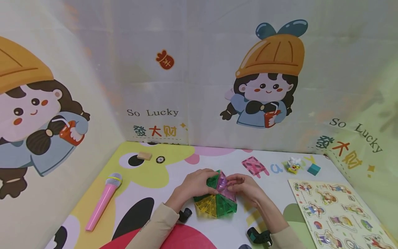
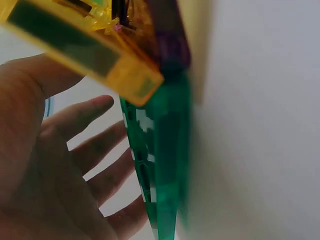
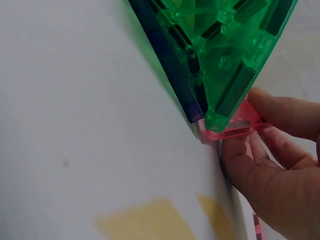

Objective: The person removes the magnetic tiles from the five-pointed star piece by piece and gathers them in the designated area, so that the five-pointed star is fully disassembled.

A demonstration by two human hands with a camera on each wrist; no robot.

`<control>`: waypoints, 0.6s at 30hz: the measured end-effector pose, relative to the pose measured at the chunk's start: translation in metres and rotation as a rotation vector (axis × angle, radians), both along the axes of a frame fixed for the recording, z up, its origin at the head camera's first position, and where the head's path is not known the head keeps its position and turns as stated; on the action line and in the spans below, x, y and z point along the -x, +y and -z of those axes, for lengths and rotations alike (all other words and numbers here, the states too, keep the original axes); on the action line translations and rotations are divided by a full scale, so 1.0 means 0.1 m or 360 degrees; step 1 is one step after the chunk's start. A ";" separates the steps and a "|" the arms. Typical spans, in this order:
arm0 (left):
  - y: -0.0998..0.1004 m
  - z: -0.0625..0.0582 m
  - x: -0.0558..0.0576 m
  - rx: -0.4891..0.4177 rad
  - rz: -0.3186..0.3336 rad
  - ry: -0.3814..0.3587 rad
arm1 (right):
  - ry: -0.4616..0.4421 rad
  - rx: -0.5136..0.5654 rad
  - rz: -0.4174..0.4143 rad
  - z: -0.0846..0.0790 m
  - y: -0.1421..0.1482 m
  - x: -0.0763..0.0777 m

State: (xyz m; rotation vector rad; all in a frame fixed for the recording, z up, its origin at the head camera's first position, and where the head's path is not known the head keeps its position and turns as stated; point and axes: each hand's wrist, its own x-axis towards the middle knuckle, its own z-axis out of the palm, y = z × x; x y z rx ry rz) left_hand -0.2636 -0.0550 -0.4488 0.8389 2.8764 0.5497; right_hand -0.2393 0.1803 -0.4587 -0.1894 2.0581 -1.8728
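A faceted shape of see-through magnetic tiles sits between both hands in the head view, with a yellow tile point(image 1: 206, 206) and a green tile point(image 1: 226, 206) in front and a purple tile point(image 1: 222, 183) further back. My left hand point(image 1: 197, 183) holds its left side, thumb in front and fingers curved round behind. The left wrist view shows those fingers beside a green tile point(image 2: 167, 150), below a yellow tile edge point(image 2: 95, 55). On the other side, my right hand point(image 1: 245, 186) pinches a pink tile point(image 3: 244, 119) between thumb and fingers, under the green tile's point.
Left on the printed tabletop lie a pink toy microphone point(image 1: 104, 204), a wooden block point(image 1: 144, 156) and a small black disc point(image 1: 160, 159). Behind my right hand are a loose pink tile point(image 1: 253, 166), a white-and-yellow figurine point(image 1: 293, 164) and a teal cube point(image 1: 314, 169). A picture board point(image 1: 321, 221) lies right.
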 end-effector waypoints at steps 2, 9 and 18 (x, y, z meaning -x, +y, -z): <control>0.00 0.00 0.00 0.0000 0.0004 -0.0001 | 0.0008 0.0009 0.0000 0.00 0.00 0.00; 0.00 0.00 -0.02 0.0011 0.0005 0.0020 | -0.0005 0.0014 0.0024 0.02 0.01 0.01; 0.00 0.02 0.00 0.0003 0.0010 0.0020 | 0.0020 -0.0097 0.0040 0.01 0.01 0.00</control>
